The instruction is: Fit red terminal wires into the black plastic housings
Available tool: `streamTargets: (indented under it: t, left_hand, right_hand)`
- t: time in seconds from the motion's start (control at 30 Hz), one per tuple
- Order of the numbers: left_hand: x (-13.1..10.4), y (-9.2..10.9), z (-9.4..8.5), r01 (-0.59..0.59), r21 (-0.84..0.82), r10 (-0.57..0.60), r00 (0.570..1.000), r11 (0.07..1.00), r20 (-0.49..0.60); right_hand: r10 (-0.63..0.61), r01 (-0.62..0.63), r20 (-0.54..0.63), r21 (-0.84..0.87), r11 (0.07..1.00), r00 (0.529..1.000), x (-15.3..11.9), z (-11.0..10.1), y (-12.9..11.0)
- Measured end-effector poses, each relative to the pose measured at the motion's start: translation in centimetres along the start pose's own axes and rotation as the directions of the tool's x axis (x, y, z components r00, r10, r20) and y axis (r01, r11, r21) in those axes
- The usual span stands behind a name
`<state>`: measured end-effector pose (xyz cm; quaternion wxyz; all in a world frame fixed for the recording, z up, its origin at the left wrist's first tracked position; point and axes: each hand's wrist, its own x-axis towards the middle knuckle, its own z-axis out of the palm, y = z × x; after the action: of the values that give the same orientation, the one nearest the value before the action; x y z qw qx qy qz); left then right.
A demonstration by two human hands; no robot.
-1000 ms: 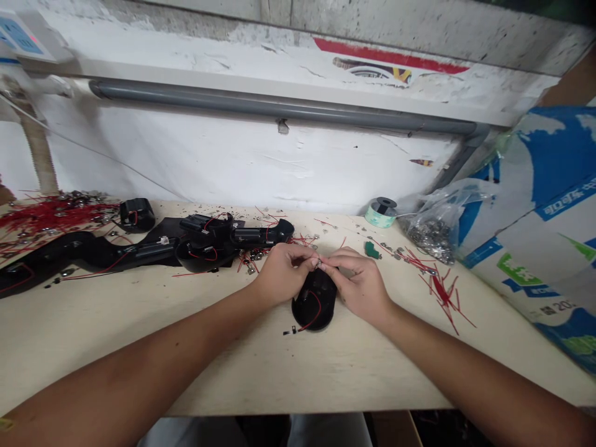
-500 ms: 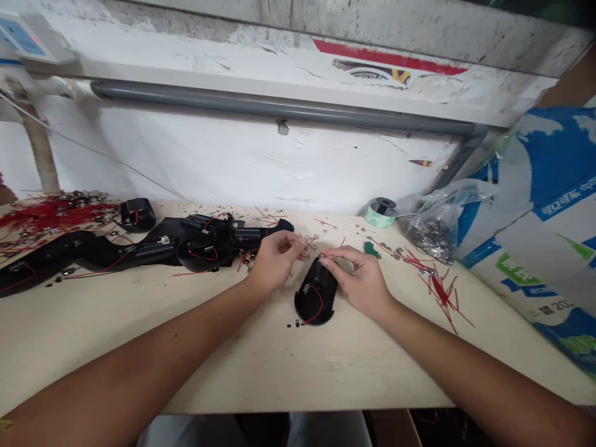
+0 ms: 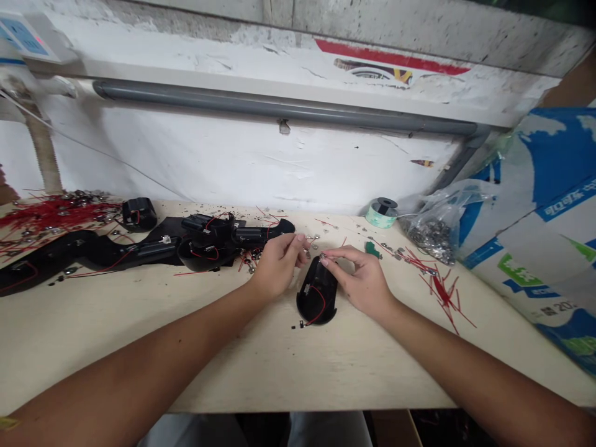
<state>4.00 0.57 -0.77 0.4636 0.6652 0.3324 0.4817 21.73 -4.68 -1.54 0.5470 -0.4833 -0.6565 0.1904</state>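
**Small parts at the black shell**

At the far left of our bench we see a heap of red wires [image 3: 51,211] with metal bits among them, then a small black block [image 3: 138,214] and a row of black housings [image 3: 200,245], already threaded with red leads, which we judge to be finished or part-finished pieces. Our left hand [image 3: 279,264] hovers just beside them, fingers pinched on something tiny; what exactly, we cannot tell. Next comes the black shell [image 3: 319,298], lying on the table [image 3: 261,372] between our hands, a red lead looping out of its near end. Our right hand [image 3: 363,279] touches its far edge with thumb and forefinger nipped together. Further right lie loose red wires [image 3: 442,288], a solder spool [image 3: 382,212] and a bag of metal parts [image 3: 433,230]; plenty appears left to fit.
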Motion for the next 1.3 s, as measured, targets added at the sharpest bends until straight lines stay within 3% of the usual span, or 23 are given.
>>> streamTargets:
  t: [0.17,0.33,0.43,0.7,0.9,1.0,1.1,1.3]
  left_hand:
    - [-0.2,0.1,0.0,-0.105,0.098,0.106,0.994,0.990,-0.003]
    - [-0.4,0.9,0.0,-0.160,0.143,0.128,0.969,0.977,0.211]
    - [-0.5,1.1,0.0,-0.158,0.142,0.115,0.955,0.977,0.273]
    - [-0.2,0.3,0.1,-0.034,0.058,0.020,0.972,0.998,0.233]
    - [-0.3,0.5,0.1,-0.026,0.041,0.016,0.975,0.999,0.221]
    - [-0.3,0.5,0.1,-0.039,0.045,0.028,0.976,0.998,0.218]
    - [-0.3,0.4,0.1,-0.048,0.055,0.035,0.978,0.997,0.208]
    - [-0.1,0.3,-0.1,-0.025,-0.019,0.028,0.982,1.000,0.184]
  right_hand:
    - [-0.014,0.014,-0.003,0.007,1.000,1.000,0.0,0.0,0.1]
    - [-0.082,0.081,0.030,0.043,0.996,0.996,0.2,-0.2,-0.4]
    - [-0.107,0.106,0.042,0.040,0.994,0.993,0.3,-0.2,-0.6]
    - [-0.112,0.131,0.135,-0.136,0.982,0.984,1.0,-1.4,-0.6]
    - [0.050,0.066,0.319,-0.343,0.937,0.946,1.0,-3.3,-0.8]
    - [0.047,0.094,0.419,-0.311,0.946,0.907,0.8,-3.4,-0.5]
    - [0.049,0.073,0.434,-0.259,0.963,0.899,0.7,-3.1,0.2]
    - [0.170,-0.195,0.373,0.029,0.980,0.912,0.9,-2.1,1.0]
